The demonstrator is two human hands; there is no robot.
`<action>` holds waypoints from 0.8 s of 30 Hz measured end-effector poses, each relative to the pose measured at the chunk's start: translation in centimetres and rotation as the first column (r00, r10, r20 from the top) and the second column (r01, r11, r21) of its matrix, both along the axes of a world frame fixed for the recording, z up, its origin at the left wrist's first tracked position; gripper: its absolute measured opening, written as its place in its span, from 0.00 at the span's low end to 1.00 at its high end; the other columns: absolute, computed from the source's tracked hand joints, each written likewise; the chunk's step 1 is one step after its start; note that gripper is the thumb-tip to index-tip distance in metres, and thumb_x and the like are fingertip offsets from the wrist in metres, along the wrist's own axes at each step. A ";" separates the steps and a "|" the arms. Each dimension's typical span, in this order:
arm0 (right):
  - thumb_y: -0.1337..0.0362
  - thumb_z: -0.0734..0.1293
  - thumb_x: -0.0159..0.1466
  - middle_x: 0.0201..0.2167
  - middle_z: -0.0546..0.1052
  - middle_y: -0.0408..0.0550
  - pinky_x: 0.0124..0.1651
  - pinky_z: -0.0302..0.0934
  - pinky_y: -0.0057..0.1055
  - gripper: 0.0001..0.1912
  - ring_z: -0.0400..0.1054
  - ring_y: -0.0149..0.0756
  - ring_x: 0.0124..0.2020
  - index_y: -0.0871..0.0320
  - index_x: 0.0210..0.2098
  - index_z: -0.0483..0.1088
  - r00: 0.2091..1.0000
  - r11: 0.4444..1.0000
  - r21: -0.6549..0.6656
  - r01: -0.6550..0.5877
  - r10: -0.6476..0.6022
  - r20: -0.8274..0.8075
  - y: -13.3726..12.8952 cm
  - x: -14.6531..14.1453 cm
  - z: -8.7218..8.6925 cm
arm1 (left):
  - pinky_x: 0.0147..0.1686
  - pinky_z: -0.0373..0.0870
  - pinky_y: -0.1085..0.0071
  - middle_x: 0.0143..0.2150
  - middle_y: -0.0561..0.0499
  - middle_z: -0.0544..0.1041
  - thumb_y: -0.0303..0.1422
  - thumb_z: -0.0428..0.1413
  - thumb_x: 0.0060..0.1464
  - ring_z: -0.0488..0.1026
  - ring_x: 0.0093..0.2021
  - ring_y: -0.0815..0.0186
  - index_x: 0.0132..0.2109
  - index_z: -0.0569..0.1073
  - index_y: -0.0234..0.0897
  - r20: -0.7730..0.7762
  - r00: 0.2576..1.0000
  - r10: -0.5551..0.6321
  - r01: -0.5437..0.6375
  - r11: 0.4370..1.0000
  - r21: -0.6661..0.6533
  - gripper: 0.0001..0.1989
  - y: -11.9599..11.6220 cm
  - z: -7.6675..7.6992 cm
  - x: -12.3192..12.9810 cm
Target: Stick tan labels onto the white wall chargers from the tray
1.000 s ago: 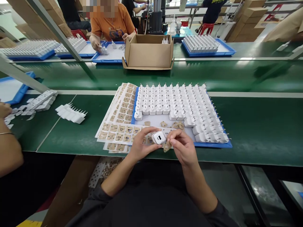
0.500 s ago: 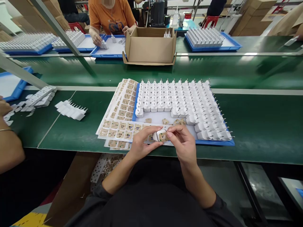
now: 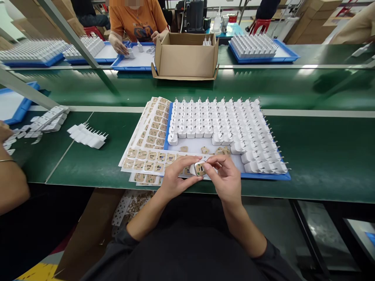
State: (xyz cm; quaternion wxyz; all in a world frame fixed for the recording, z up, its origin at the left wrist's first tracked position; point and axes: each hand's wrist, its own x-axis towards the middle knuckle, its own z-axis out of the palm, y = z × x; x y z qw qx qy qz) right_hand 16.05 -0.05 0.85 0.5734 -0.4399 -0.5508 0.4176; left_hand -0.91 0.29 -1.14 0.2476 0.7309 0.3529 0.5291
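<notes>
My left hand [image 3: 175,174] is closed around a small white plug adapter [image 3: 192,169], its flat face turned to the right. On that face lies a tan sticker [image 3: 199,169] with small dark cut-outs. My right hand [image 3: 226,176] pinches the sticker's right edge between thumb and forefinger. Just beyond my hands, a blue tray [image 3: 263,176] bears rows of similar white adapters [image 3: 199,117], pins up. Several loose tan pieces [image 3: 222,151] lie in its near part. Sticker sheets [image 3: 146,160] overlap the tray's left and near edges.
A group of adapters [image 3: 88,136] lies left on the green bench [image 3: 322,156], beside a pile of white parts [image 3: 48,121]. Another person's arm [image 3: 11,183] reaches in at the left. Across the belt are an open cardboard box [image 3: 186,58], more trays and a person in orange [image 3: 137,23].
My right fingers have shifted slightly left against the adapter, and the sticker sits flatter on its face, the dark cut-outs now clearer. My left hand stays in place.
</notes>
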 end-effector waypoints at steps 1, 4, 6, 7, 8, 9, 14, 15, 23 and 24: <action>0.60 0.72 0.65 0.34 0.76 0.44 0.41 0.70 0.34 0.05 0.72 0.35 0.36 0.52 0.37 0.74 1.000 1.000 0.003 0.014 -0.014 0.017 -0.1 -0.1 0.0 | 0.54 0.77 0.57 0.52 0.41 0.82 0.34 0.65 0.58 0.80 0.54 0.56 0.57 0.73 0.41 0.000 1.000 0.002 -0.002 1.000 0.004 0.21 0.0 0.0 0.0; 0.61 0.73 0.64 0.34 0.75 0.43 0.40 0.70 0.34 0.06 0.72 0.34 0.34 0.52 0.38 0.72 0.996 0.998 0.020 0.057 -0.058 0.061 -0.2 -0.4 -0.1 | 0.55 0.76 0.58 0.52 0.42 0.82 0.33 0.66 0.57 0.79 0.54 0.57 0.57 0.73 0.42 0.003 1.000 0.005 -0.005 1.000 0.011 0.21 -0.1 -0.1 0.0; 0.61 0.73 0.64 0.34 0.75 0.43 0.40 0.69 0.34 0.06 0.72 0.34 0.34 0.52 0.37 0.72 0.992 0.996 0.046 0.080 -0.084 0.097 -0.2 -0.5 -0.1 | 0.55 0.76 0.58 0.52 0.42 0.82 0.33 0.66 0.57 0.79 0.54 0.57 0.57 0.73 0.42 0.001 1.000 0.008 -0.008 1.000 0.012 0.22 -0.1 -0.1 0.0; 0.61 0.73 0.65 0.34 0.75 0.43 0.39 0.69 0.34 0.05 0.72 0.34 0.34 0.52 0.37 0.72 0.988 0.994 0.059 0.089 -0.096 0.120 -0.2 -0.6 -0.1 | 0.55 0.76 0.58 0.52 0.42 0.82 0.33 0.66 0.57 0.79 0.54 0.56 0.57 0.73 0.42 -0.001 1.000 0.011 -0.011 1.000 0.013 0.22 -0.1 0.0 0.0; 0.61 0.72 0.65 0.33 0.75 0.43 0.39 0.69 0.35 0.05 0.72 0.35 0.34 0.52 0.37 0.71 0.984 0.993 0.073 0.094 -0.104 0.146 -0.2 -0.7 -0.1 | 0.55 0.77 0.57 0.52 0.42 0.82 0.34 0.65 0.58 0.79 0.54 0.56 0.57 0.73 0.42 -0.005 1.000 0.015 -0.015 1.000 0.017 0.21 -0.1 0.0 0.0; 0.62 0.72 0.65 0.33 0.74 0.43 0.39 0.69 0.35 0.05 0.71 0.35 0.34 0.52 0.37 0.71 0.979 0.992 0.090 0.094 -0.108 0.175 -0.2 -0.7 -0.1 | 0.54 0.77 0.57 0.52 0.42 0.82 0.34 0.65 0.58 0.80 0.54 0.56 0.57 0.73 0.42 -0.010 1.000 0.019 -0.019 1.000 0.020 0.21 -0.1 0.0 0.0; 0.62 0.74 0.62 0.39 0.73 0.47 0.38 0.71 0.36 0.11 0.70 0.37 0.38 0.50 0.44 0.73 0.944 0.980 0.185 0.068 -0.123 0.306 0.1 -0.4 0.5 | 0.56 0.77 0.55 0.53 0.42 0.82 0.33 0.65 0.58 0.79 0.55 0.54 0.57 0.73 0.42 0.030 1.000 0.009 -0.009 1.000 0.006 0.20 -0.1 -0.5 0.0; 0.61 0.75 0.61 0.42 0.72 0.48 0.37 0.71 0.35 0.15 0.69 0.38 0.40 0.50 0.46 0.73 0.946 0.985 0.167 0.044 -0.095 0.309 0.2 -0.3 0.7 | 0.57 0.77 0.54 0.54 0.42 0.82 0.32 0.65 0.58 0.79 0.56 0.54 0.57 0.73 0.42 0.063 0.998 0.007 -0.007 1.000 0.001 0.20 -0.2 -0.8 0.0; 0.62 0.71 0.64 0.44 0.72 0.48 0.44 0.70 0.34 0.12 0.69 0.40 0.48 0.47 0.47 0.78 0.933 0.935 -0.069 -0.347 0.337 -0.125 0.9 0.5 -0.3 | 0.57 0.78 0.52 0.55 0.41 0.81 0.29 0.67 0.55 0.79 0.57 0.54 0.55 0.71 0.42 0.203 0.979 0.021 -0.035 0.997 0.064 0.22 -0.3 -1.7 0.4; 0.62 0.71 0.64 0.43 0.72 0.47 0.45 0.69 0.34 0.10 0.69 0.40 0.48 0.47 0.45 0.78 0.932 0.940 -0.076 -0.332 0.314 -0.179 0.9 0.3 -0.6 | 0.57 0.77 0.51 0.55 0.41 0.81 0.29 0.68 0.54 0.79 0.57 0.55 0.55 0.71 0.42 0.188 0.982 0.025 -0.043 0.995 0.091 0.23 -0.3 -1.6 0.5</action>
